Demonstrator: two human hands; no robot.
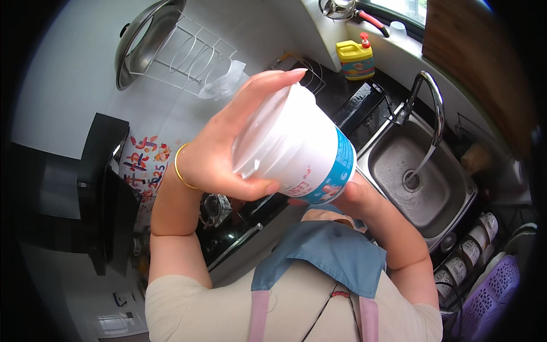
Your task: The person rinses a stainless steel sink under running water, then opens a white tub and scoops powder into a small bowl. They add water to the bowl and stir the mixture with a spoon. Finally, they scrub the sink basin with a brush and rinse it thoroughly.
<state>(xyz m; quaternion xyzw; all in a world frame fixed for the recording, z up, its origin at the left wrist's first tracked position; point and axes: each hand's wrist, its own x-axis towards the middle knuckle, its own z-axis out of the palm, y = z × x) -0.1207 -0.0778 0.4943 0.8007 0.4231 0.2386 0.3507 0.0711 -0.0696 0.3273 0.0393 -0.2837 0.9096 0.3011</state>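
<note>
A white plastic tub with a blue band and printed writing is held up in front of my chest, lying tilted. Its wide end faces the upper left and its narrower base the lower right. My left hand, with a gold bangle on the wrist, spans the wide end, thumb and fingers on opposite sides. At the base, my right hand supports the tub from below; most of its fingers are hidden behind it. What the tub contains cannot be seen.
Water runs from the chrome faucet into the steel sink on the right. A yellow detergent jug with a red pump stands behind. Patterned cups and a purple plastic basket sit at lower right. A wire rack hangs upper left.
</note>
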